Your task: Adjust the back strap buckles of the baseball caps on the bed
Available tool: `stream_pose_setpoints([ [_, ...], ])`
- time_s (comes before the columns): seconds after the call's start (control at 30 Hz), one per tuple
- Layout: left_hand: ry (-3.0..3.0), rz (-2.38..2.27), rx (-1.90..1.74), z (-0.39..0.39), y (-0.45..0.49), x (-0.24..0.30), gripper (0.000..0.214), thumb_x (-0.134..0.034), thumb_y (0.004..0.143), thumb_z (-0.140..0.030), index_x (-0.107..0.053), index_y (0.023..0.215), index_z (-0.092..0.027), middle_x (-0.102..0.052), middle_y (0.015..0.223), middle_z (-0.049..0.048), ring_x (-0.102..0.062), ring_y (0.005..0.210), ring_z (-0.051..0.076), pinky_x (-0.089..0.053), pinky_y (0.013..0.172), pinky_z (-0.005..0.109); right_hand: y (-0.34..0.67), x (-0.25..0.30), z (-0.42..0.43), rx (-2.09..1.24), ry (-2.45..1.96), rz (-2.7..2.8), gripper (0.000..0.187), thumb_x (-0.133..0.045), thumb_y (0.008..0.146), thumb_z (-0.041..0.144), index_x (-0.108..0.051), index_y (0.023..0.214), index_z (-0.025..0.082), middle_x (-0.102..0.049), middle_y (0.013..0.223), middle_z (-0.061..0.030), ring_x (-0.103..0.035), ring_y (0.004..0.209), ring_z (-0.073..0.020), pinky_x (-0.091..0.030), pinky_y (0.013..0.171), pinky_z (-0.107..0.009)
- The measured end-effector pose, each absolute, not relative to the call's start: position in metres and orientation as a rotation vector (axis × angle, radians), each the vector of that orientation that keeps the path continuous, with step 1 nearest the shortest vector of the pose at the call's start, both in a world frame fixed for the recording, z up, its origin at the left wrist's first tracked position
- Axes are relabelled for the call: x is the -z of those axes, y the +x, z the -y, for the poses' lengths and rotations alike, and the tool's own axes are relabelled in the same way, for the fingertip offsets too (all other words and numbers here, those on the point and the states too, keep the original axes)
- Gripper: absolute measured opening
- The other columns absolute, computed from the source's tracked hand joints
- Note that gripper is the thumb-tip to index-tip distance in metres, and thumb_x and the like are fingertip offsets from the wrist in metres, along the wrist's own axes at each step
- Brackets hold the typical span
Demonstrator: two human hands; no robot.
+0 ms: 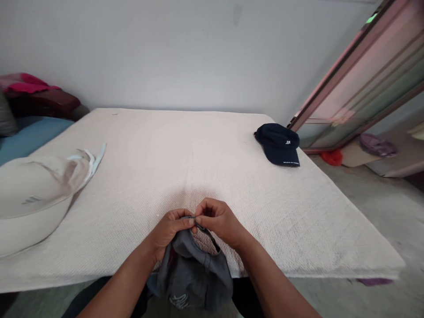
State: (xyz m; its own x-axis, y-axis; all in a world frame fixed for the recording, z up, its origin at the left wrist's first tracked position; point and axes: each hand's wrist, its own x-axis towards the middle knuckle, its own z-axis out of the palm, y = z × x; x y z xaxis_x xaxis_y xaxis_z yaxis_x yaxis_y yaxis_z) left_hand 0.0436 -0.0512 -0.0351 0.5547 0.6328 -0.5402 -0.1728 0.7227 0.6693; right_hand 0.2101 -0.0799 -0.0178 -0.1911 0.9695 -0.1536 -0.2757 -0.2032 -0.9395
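Note:
A dark grey cap (198,278) hangs from my two hands at the near edge of the white-covered table (185,150). Its back opening faces up, and light embroidery shows low on the fabric. My left hand (170,229) pinches the cap's back strap between thumb and fingers. Close against it, my right hand (220,221) is closed on the same strap, thumb and forefinger together. The fingertips meet at the strap, so its fastening is mostly hidden.
On the left of the table lies a cream cap (29,185) with loose straps. A navy cap (278,143) with white lettering sits at the right edge. Behind is a pale wall (165,53); a pink-framed glass door (351,75) stands to the right.

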Motion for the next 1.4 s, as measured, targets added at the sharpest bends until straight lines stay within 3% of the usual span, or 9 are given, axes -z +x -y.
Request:
stream_pose_setpoints([
  [0.37, 0.606, -0.853, -0.480, 0.052, 0.044, 0.036, 0.022, -0.081, 0.062, -0.018, -0.066, 0.077, -0.014, -0.069, 0.063, 0.0025, -0.062, 0.052, 0.013, -0.049, 0.054, 0.024, 0.214, 0.019, 0.080, -1.587, -1.102, 1.067, 0.007, -0.062, 0.067, 0.011, -0.058, 0.070, 0.016, -0.060, 0.057, 0.0025, -0.056, 0.054, -0.0104, -0.036, 0.051, -0.022],
  [0.67, 0.608, -0.854, -0.459, 0.055, 0.046, 0.035, 0.023, -0.082, 0.062, -0.019, -0.066, 0.078, -0.014, -0.069, 0.064, 0.0030, -0.063, 0.054, 0.013, -0.050, 0.057, 0.025, 0.220, 0.019, 0.081, -1.660, -1.065, 1.053, 0.008, -0.066, 0.068, 0.017, -0.059, 0.072, 0.017, -0.062, 0.057, 0.0022, -0.054, 0.053, -0.0098, -0.035, 0.051, -0.023],
  [0.83, 0.631, -0.870, -0.464, 0.054, 0.046, 0.036, 0.022, -0.081, 0.063, -0.020, -0.066, 0.079, -0.014, -0.069, 0.065, 0.0029, -0.062, 0.053, 0.013, -0.048, 0.056, 0.024, 0.222, 0.022, 0.081, -1.602, -1.137, 1.094, 0.007, -0.067, 0.069, 0.019, -0.061, 0.071, 0.016, -0.060, 0.054, 0.0025, -0.045, 0.047, -0.0069, -0.031, 0.047, -0.021],
  [1.2, 0.873, -0.884, -0.585, 0.052, 0.046, 0.029, 0.028, -0.078, 0.066, -0.025, -0.054, 0.080, -0.020, -0.070, 0.070, 0.0014, -0.065, 0.066, 0.016, -0.046, 0.060, 0.023, 0.217, 0.023, 0.078, -1.654, -1.118, 1.046, 0.008, -0.067, 0.067, 0.016, -0.062, 0.073, 0.016, -0.063, 0.059, 0.0013, -0.057, 0.055, -0.0103, -0.041, 0.053, -0.023],
  [1.4, 1.041, -0.894, -0.603, 0.050, 0.046, 0.027, 0.017, -0.076, 0.067, -0.026, -0.064, 0.074, -0.016, -0.069, 0.071, 0.0033, -0.064, 0.067, 0.015, -0.045, 0.064, 0.024, 0.216, 0.024, 0.079, -1.623, -1.113, 1.038, 0.010, -0.069, 0.067, 0.018, -0.061, 0.073, 0.016, -0.061, 0.060, 0.0021, -0.056, 0.055, -0.0104, -0.041, 0.053, -0.024],
])
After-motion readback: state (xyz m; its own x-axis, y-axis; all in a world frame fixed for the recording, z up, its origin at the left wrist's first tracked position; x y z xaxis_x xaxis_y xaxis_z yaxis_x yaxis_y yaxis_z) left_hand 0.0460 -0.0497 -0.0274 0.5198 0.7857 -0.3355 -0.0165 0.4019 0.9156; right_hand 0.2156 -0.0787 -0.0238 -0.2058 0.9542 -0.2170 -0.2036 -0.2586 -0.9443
